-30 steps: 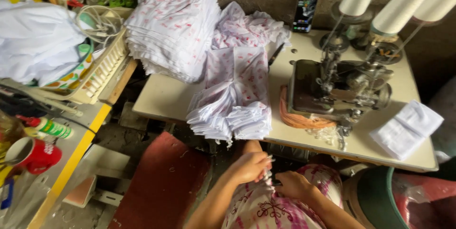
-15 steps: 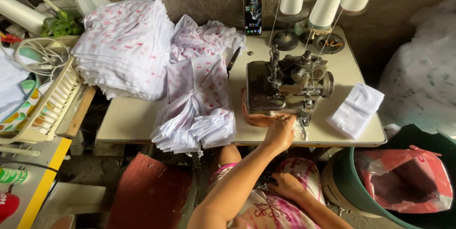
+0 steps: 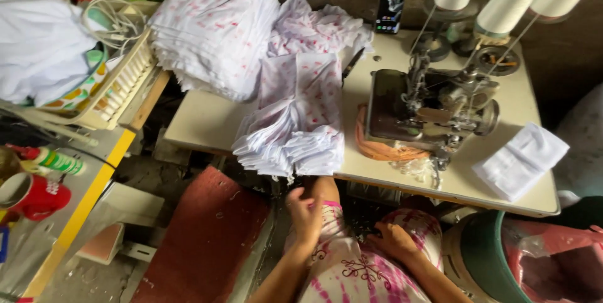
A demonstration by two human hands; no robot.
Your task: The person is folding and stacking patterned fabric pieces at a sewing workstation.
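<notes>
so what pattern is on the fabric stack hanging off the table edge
White with small pink marks on the fabric stack, seen in the head view, just above the left hand.

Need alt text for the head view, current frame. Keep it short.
Seen from above, a seated person's left hand and right hand rest on a pink-and-white patterned lap just below a sewing table. On the table sit a sewing machine, stacks of white pink-printed fabric pieces, a small folded white pile and thread cones.
</notes>
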